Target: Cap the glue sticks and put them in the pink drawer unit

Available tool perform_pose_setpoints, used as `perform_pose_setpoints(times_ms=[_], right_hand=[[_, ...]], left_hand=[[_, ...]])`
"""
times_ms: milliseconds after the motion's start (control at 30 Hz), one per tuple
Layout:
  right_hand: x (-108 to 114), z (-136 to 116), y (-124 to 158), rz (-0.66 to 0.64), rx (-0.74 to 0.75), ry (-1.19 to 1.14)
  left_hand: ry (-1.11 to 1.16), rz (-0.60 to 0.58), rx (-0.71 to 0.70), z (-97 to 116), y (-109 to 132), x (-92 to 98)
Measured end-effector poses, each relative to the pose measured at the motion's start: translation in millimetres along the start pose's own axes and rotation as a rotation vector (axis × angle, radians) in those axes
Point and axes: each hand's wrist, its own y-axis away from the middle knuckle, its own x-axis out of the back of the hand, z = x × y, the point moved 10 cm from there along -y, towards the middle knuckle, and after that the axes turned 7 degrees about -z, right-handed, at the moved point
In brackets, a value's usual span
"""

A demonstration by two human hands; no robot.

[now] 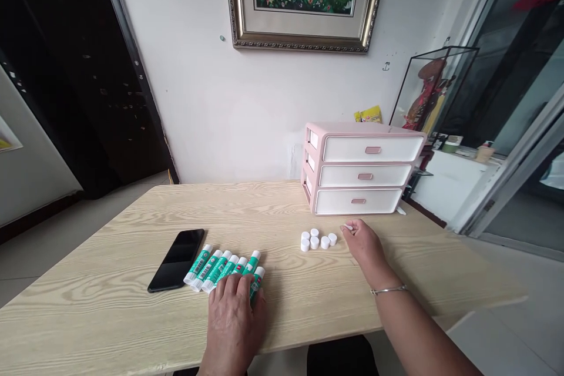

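Several green-and-white glue sticks [215,272] lie side by side in a slanted row on the wooden table [132,329]. At the row's right end, my left hand [235,320] is closed around a glue stick [257,279], its white end pointing away from me. The fingers also cover the near ends of the neighbouring sticks. To the right, a small white cap [348,227] is pinched between the thumb and fingers of my right hand [363,248], close to the tabletop. Just left of that hand, several white caps [314,242] stand in a cluster.
A black phone [177,259] lies left of the glue sticks. Behind the caps stands a pink-and-white drawer unit [361,176] with a yellow packet [368,114] at its back. The wall with a framed picture [304,41] rises beyond the table's far edge.
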Motion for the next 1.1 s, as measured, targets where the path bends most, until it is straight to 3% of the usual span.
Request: perform_pose_setpoints(times_ms=[333,600,733,833,900,967,1100], right_hand=[[-40.7,-28.6,-11.6,-0.169,0.092,-0.054],[-71.1,-19.5,-14.2,-0.270,0.108,0.026],[-63.1,-29.9,-8.2,-0.277,0.136,0.042],[-42.6,-58.5,5.5,-0.211,0.197,0.018],[-29.5,-83.3,22.5,-0.183,0.231,-0.118],[-30.5,-104.9,45.2,-0.278,0.203,-0.386],[-71.0,-151.7,111.5,-0.776,0.056,-0.966]], left_hand=[[0.037,-0.001,-0.017,-0.6,0.6,-3.2],[0.066,-0.011,0.016,-2.6,1.0,-8.3],[0.074,-0.005,0.021,0.0,-0.7,-3.4],[0.097,0.006,0.026,0.9,-2.0,1.9],[0.170,0.022,0.035,-1.0,-2.4,6.7],[0.315,0.042,0.046,-5.3,-2.4,13.1],[0.773,0.003,0.166,-23.1,-4.3,21.8]])
